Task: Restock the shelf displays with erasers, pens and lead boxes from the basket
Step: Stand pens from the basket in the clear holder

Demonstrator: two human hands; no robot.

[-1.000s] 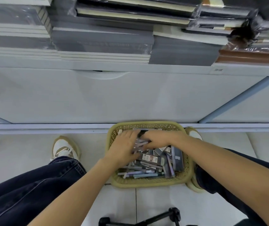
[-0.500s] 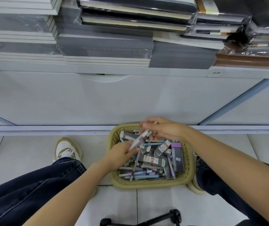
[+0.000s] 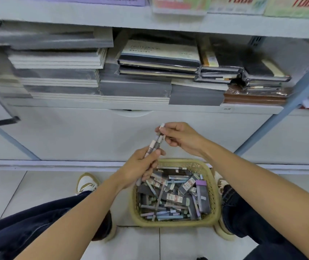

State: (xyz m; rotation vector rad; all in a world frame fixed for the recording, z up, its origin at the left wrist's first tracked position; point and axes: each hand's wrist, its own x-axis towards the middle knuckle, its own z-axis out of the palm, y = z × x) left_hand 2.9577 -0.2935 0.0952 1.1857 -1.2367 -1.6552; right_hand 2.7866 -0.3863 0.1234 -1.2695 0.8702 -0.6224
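Gripping a pen bundle (image 3: 154,145), left hand (image 3: 138,167) curls tight; right hand (image 3: 180,137) pinches one pen's tip.

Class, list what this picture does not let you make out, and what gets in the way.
Head view, number of pens in the left hand: the hand covers part of them.
Head view, shelf label print: too small.
Head view, coloured packs up top: cut by the upper edge.
Head view, basket lower layer: covered by items above.
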